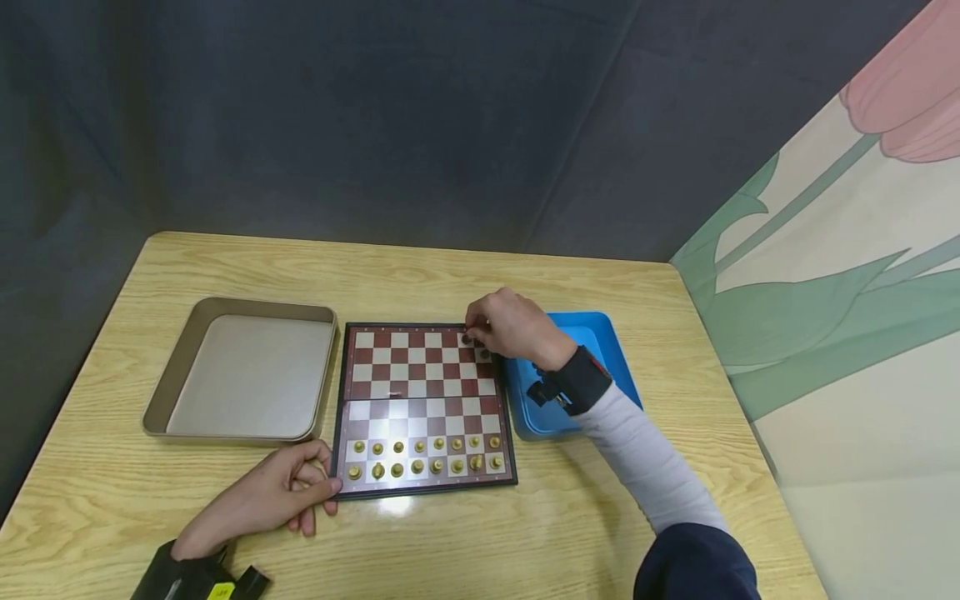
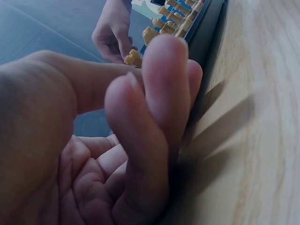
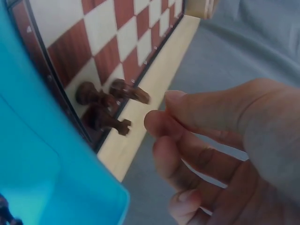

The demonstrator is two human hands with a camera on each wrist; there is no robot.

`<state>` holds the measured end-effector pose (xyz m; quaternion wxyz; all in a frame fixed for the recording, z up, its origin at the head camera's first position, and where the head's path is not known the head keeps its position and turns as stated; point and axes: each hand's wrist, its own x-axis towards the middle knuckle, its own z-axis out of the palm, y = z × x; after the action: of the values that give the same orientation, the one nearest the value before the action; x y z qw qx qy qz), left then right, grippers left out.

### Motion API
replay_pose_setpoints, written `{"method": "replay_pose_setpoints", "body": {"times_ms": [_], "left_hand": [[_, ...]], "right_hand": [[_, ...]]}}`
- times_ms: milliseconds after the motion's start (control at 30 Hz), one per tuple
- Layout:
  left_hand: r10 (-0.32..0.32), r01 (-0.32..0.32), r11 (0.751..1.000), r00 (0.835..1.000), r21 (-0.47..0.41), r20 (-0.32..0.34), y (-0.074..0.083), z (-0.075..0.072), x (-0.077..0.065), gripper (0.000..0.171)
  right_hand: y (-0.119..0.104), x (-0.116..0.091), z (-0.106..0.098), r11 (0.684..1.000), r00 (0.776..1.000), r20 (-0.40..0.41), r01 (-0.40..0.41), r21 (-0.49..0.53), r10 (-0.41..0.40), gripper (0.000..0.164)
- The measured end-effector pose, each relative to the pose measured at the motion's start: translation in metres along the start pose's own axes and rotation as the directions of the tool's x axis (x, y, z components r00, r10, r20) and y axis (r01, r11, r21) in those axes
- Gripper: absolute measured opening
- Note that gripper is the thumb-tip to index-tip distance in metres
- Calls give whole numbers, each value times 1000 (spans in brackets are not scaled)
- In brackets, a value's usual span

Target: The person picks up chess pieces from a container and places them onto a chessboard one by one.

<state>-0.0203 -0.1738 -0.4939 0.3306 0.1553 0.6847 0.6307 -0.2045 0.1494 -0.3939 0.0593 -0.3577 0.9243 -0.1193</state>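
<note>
A red-and-white chessboard (image 1: 420, 408) lies on the table, gold chess pieces in two rows along its near side. My left hand (image 1: 300, 487) grips its near left corner, thumb on the edge and fingers bent beside it. At the far right corner is my right hand (image 1: 517, 327), its thumb and fingertips close together with nothing between them. Right by those fingertips, in the right wrist view, stands a dark knight (image 3: 130, 91). A dark rook (image 3: 109, 120) stands in the corner beside it, with a dark pawn (image 3: 90, 94) in front.
A blue tray (image 1: 600, 333) sits against the board's right side; a dark chess piece (image 3: 6, 212) lies in it. To the left of the board stands an empty beige metal tray (image 1: 251, 367). A dark curtain (image 1: 390, 125) hangs behind the wooden table (image 1: 420, 275).
</note>
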Motion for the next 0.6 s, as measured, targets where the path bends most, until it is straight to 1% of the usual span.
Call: {"method": "replay_pose_setpoints", "body": {"times_ms": [200, 400, 600], "left_hand": [[2, -2, 1000, 1000, -3, 5, -2, -1, 0, 30], [2, -2, 1000, 1000, -9, 16, -3, -2, 2, 30], [-4, 4, 1000, 1000, -4, 21, -4, -3, 2, 30]], "right_hand": [[0, -15, -17, 999, 999, -31, 14, -36, -15, 12], [5, -38, -33, 999, 998, -49, -28, -38, 26, 15], [15, -60, -37, 997, 995, -74, -72, -27, 70, 17]]}}
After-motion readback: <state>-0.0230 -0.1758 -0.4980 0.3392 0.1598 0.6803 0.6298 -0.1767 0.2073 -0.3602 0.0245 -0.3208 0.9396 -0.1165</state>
